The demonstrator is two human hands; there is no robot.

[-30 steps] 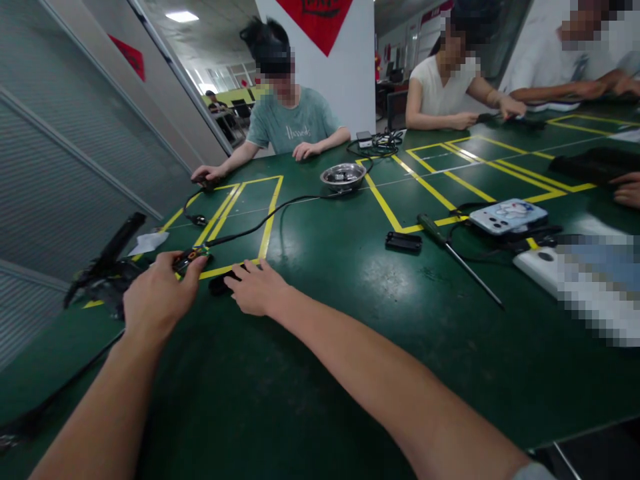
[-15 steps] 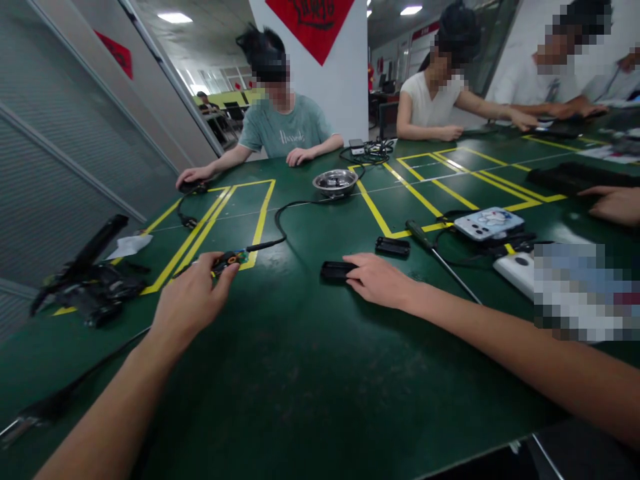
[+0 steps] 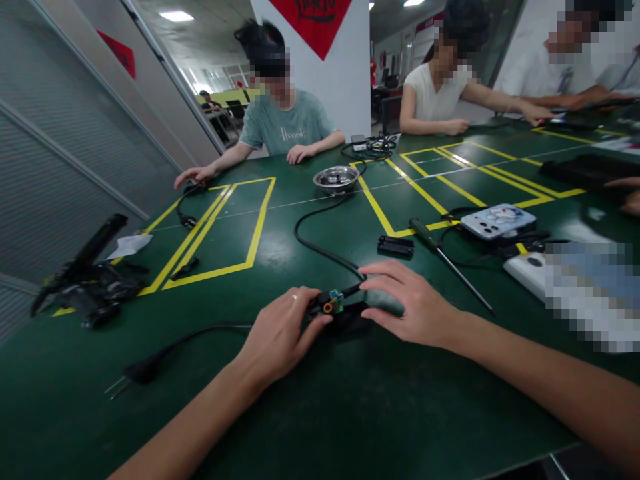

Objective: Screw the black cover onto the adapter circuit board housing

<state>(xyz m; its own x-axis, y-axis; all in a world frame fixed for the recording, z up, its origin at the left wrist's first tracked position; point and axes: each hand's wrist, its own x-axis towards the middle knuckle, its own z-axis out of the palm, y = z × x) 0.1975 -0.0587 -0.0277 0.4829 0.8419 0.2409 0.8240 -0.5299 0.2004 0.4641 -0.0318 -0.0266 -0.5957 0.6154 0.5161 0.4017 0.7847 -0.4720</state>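
Note:
My left hand (image 3: 283, 330) grips a small circuit board (image 3: 336, 301) with a copper coil on it. A black power cord with a two-pin plug (image 3: 143, 370) trails from under that hand to the left. My right hand (image 3: 415, 303) is closed around a black cable (image 3: 353, 290) at the board's right end, fingertips on the cable and thumb low beside it. Below the board lies a dark plastic case half (image 3: 353, 320), largely hidden by the board and my hands. Another black case half (image 3: 395, 246) rests on the table behind my right hand.
A screwdriver (image 3: 450, 263) lies to the right, near a patterned phone-like device (image 3: 497, 221) and a white device (image 3: 525, 273). A metal bowl (image 3: 336, 180) holds small parts. Black equipment (image 3: 95, 287) stands at left. Co-workers sit across the green table (image 3: 280, 427).
My left hand has carried the circuit board rightward and nearer, over the case half. My right hand has shifted from the case half to the cable. The cord and plug have moved right.

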